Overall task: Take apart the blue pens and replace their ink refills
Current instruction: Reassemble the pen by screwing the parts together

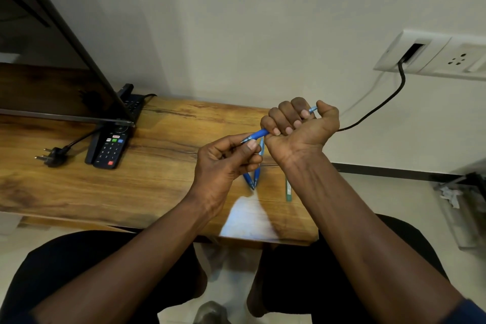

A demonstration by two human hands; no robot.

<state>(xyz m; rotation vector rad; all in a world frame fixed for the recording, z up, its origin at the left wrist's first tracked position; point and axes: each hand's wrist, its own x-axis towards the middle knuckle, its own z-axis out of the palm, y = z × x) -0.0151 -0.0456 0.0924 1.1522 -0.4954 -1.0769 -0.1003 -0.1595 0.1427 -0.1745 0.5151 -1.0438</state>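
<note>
Take the two blue plastic pens (248, 181) lying on your brown wooden desk (157, 179) as the mark. Above them, your left hand (223, 160) and right hand (297, 126) hold a third blue pen (259, 134) between them. A narrow green strip (288, 189) lies just right of the pair, the black remote control (111, 150) well left, and the black plug (54, 156) beyond it.

Domestic room, consistent with a living area in a home. A flat television screen (52, 60) stands on a wood-grain table (157, 179) set against a plain painted wall (236, 21). A remote control (111, 150) with coloured buttons lies under the screen's edge, an unplugged mains plug (54, 156) beside it. A white socket plate (434, 54) on the wall has a black cable (381, 105) running from it. The floor (394, 197) is pale, with a dark skirting (394, 171).
</note>
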